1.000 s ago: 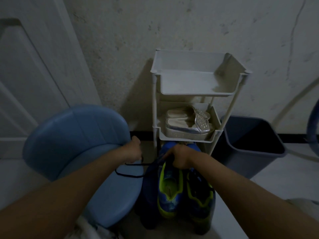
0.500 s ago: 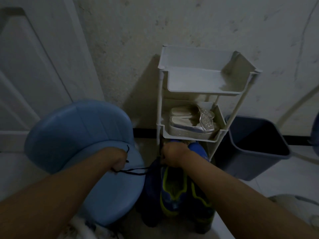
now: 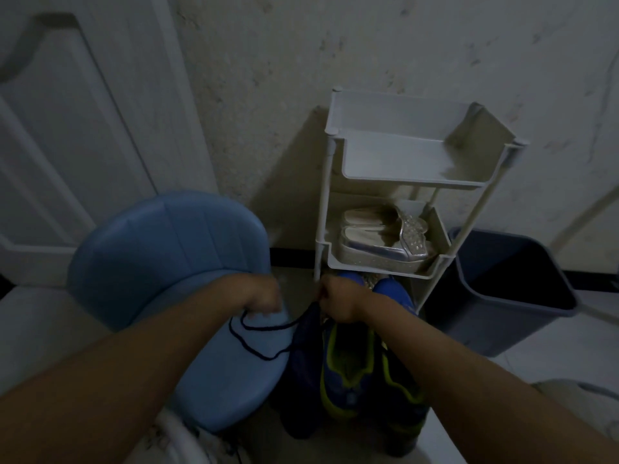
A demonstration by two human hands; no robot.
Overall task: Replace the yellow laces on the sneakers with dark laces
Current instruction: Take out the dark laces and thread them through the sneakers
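Though light is dim, layout reads fine: stained wall [image 3: 368, 45] behind everything, white door [image 3: 67, 128] far left. Blue chair [image 3: 167, 249] stands on the floor left of centre, seat toward the camera. Dark bin [image 3: 495, 329] sits at right, just beside a white rack [image 3: 402, 162] that stands against the wall; rack's top tray holds nothing visible, and its middle tray holds silver sandals [image 3: 378, 236]. Sneakers [image 3: 348, 380], blue with yellow-green trim, stand side by side on the floor in front of the rack, toes under its lowest tier, heels toward the camera. Something dark lies between chair and sneakers, can't tell what.

Left hand [image 3: 264, 294] is over the chair seat's far edge, fingers curled, pinching one end of the lace [image 3: 271, 327]. Right hand [image 3: 338, 303] is fisted over the left sneaker's front, gripping the lace's other end; whether that end is threaded through an eyelet, can't tell. Lace is dark, hangs slack between the hands, and loops down onto the chair seat.
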